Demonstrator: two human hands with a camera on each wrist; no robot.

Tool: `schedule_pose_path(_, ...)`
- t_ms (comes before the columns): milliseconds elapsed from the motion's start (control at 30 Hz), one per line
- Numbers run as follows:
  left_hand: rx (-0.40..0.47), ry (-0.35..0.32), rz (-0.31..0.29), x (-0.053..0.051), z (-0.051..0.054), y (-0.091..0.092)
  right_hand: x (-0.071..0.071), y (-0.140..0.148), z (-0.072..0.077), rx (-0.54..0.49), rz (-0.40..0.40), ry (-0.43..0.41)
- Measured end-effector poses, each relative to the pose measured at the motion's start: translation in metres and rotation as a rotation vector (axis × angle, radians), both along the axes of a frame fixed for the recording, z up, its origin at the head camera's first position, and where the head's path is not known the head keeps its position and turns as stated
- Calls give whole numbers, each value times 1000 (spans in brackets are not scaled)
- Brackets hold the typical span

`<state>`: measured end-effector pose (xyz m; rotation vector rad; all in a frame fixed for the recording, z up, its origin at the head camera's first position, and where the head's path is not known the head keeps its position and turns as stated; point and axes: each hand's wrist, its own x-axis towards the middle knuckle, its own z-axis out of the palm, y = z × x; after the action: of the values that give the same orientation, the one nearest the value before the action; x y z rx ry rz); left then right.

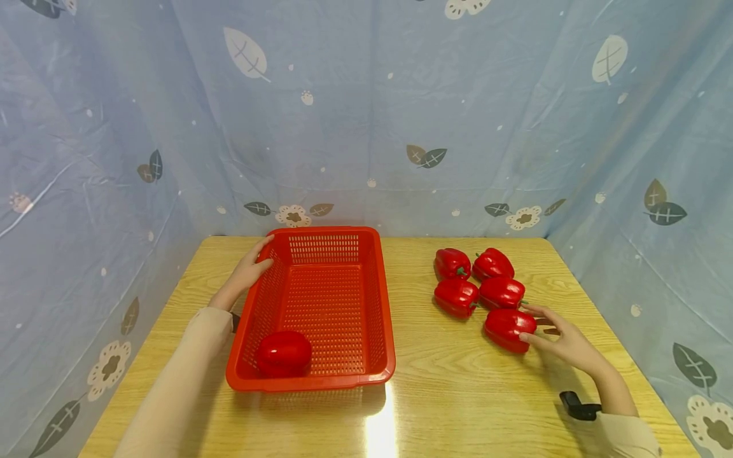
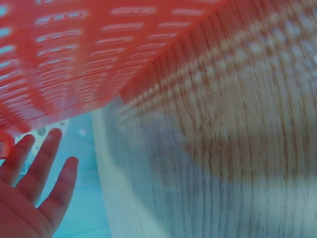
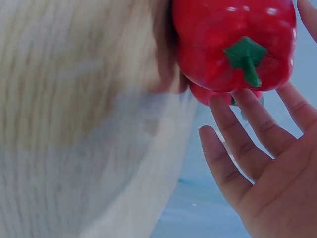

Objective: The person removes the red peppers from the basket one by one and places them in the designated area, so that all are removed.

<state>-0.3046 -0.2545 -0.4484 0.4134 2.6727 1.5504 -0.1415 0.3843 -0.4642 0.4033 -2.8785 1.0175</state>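
Note:
My left hand (image 1: 246,273) is at the left side of a red plastic basket (image 1: 326,299), thumb and fingertips at its rim. In the left wrist view, straight, spread fingers (image 2: 44,161) lie beside the slotted wall. One red bell pepper (image 1: 284,352) lies in the basket's near left corner. My right hand (image 1: 564,340) reaches around the stem end of the nearest loose bell pepper (image 1: 508,329), fingers spread. The right wrist view shows this pepper's green stem (image 3: 246,53) facing the palm; whether the fingertips touch the pepper, I cannot tell.
Several more red bell peppers (image 1: 456,298) sit close together behind the nearest one, right of the basket. All stand on a light wooden table (image 1: 435,394). Blue patterned cloth (image 1: 355,127) hangs behind the table and along both sides.

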Motion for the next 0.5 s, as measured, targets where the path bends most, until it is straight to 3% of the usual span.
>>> schedule_pose_path(233, 11, -4, -3, 17, 21, 10, -3, 2, 11, 14, 6, 27)
schedule_pose_path(500, 3, 1, -7, 22, 26, 12, -11, -2, 21, 17, 22, 65)
